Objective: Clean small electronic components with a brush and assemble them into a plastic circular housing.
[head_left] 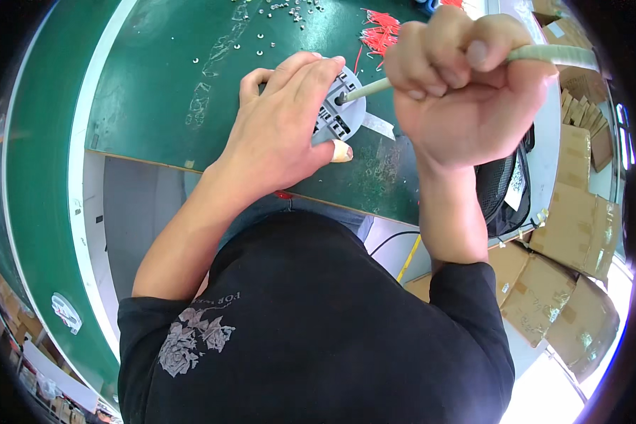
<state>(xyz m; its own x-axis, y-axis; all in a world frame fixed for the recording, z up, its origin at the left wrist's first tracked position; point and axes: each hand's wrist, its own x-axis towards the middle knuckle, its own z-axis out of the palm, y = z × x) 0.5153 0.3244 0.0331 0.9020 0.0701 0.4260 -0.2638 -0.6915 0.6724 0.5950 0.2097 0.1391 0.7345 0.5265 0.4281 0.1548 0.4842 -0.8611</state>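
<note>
On the green table, my left hand (279, 127) holds a round grey plastic part (357, 109) with raised slots and dark openings. Its fingers lie over the far left side, and a thumb with a pale wrapping touches the near edge. My right hand (466, 106) is raised to the right of the part, its fingers wrapped round a long pale-green rod (369, 90). The rod slants down to the left, its dark tip at an opening in the part; how deep it goes, I cannot tell. Its other end sticks out past my right thumb.
Small metal pieces (298, 13) are scattered across the far table near red wires (380, 34). A whitish strip (379, 126) lies beside the part. At right are a black mesh bag (495, 189) and cardboard boxes (569, 226). A green belt-like surface (46, 212) runs along the left.
</note>
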